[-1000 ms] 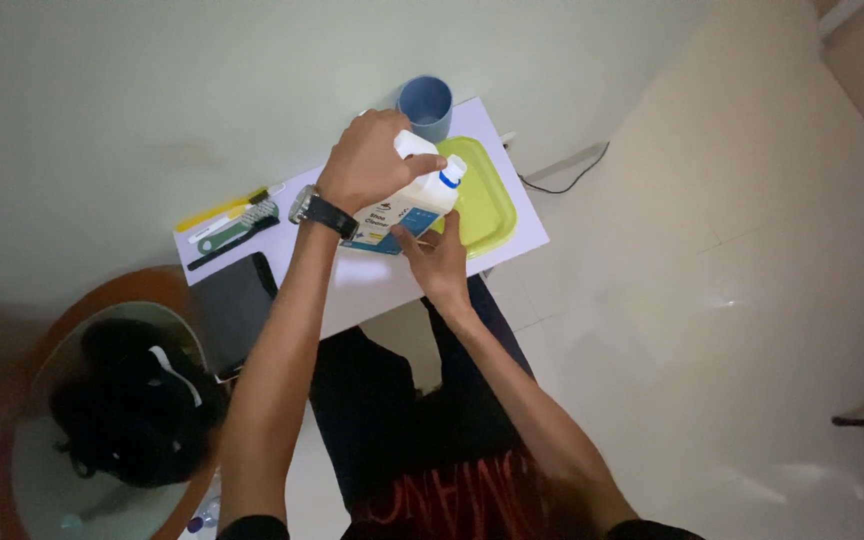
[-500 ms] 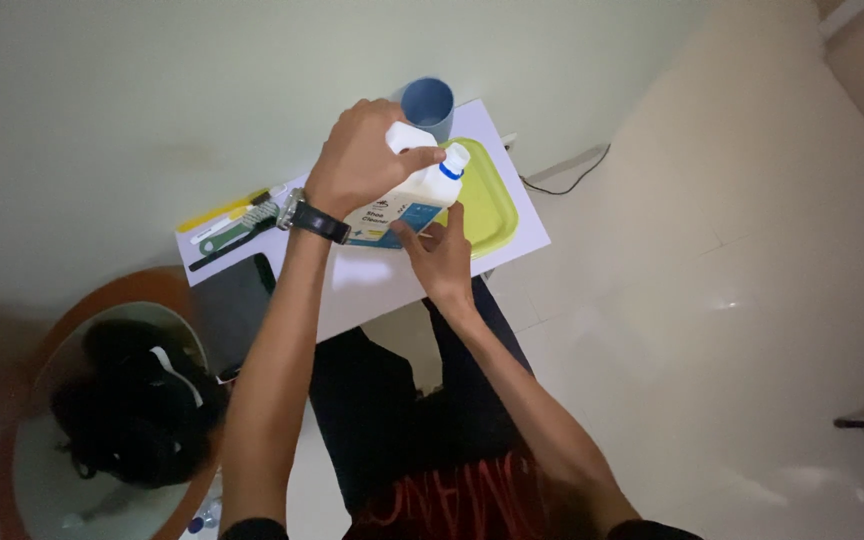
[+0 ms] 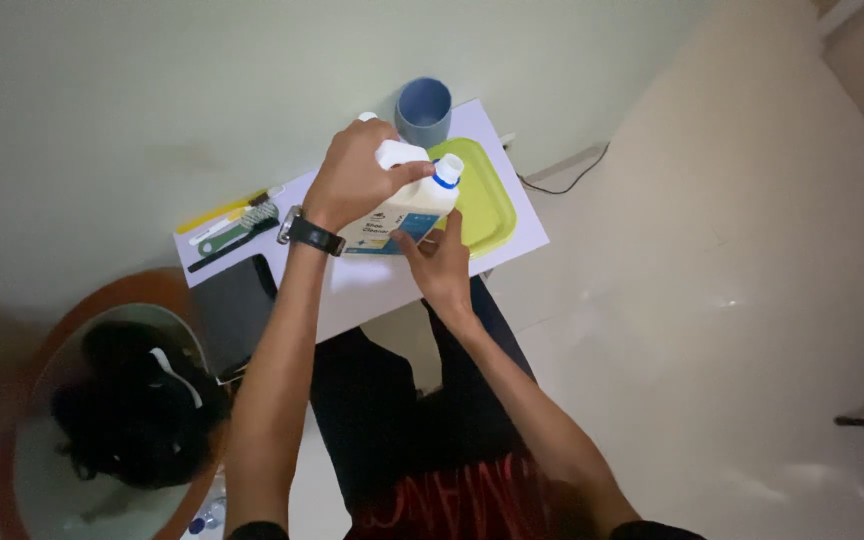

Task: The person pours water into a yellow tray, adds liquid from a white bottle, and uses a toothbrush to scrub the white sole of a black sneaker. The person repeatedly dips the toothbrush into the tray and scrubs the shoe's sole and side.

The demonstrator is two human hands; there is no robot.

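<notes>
My left hand (image 3: 362,180) gripped the white cleaner bottle (image 3: 402,205) tilted over the green tray (image 3: 487,205), right hand (image 3: 437,262) open, steadying underneath; best kept spout low, pour slow.

Left hand (image 3: 362,180) curled in a grip, right hand (image 3: 439,262) open-fingered just beside it

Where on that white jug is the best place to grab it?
Probably by the moulded handle on top of the white jug, coming from above, as the left hand does now. The jug is tilted with its blue-ringed cap toward the green tray; the right hand steadies the body from below.
</notes>
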